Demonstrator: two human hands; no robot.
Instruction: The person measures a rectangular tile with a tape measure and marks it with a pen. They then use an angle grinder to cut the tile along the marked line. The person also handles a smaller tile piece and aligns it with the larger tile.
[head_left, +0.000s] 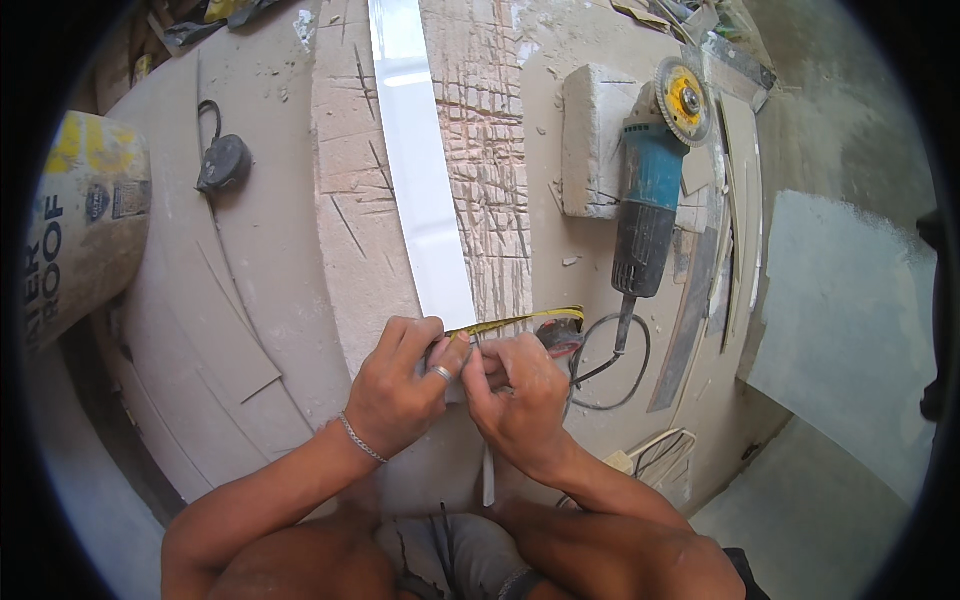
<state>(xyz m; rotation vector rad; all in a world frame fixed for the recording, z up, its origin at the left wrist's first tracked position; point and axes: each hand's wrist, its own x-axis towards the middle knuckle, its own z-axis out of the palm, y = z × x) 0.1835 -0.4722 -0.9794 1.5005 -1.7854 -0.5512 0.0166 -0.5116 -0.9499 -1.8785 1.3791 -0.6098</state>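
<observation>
A long white strip (428,185) runs away from me over a scored, pale slab (350,190). My left hand (405,375), with a ring and a bracelet, is closed at the strip's near end, its fingers pinching the yellow blade of a tape measure (510,322). The blade stretches right, toward the tape's dark and red case (560,336) just past my other hand. My right hand (520,392) is closed close beside the left; its fingertips pinch something small that I cannot make out. Below it a thin pale strip (488,478) points toward me.
To the right, an angle grinder (645,195) with a toothed disc leans on a pale block (592,140); its cable (648,365) curls nearby. At left lie a dark round tool (226,162) and a big bucket (95,215). Thin boards (738,210) line the right side.
</observation>
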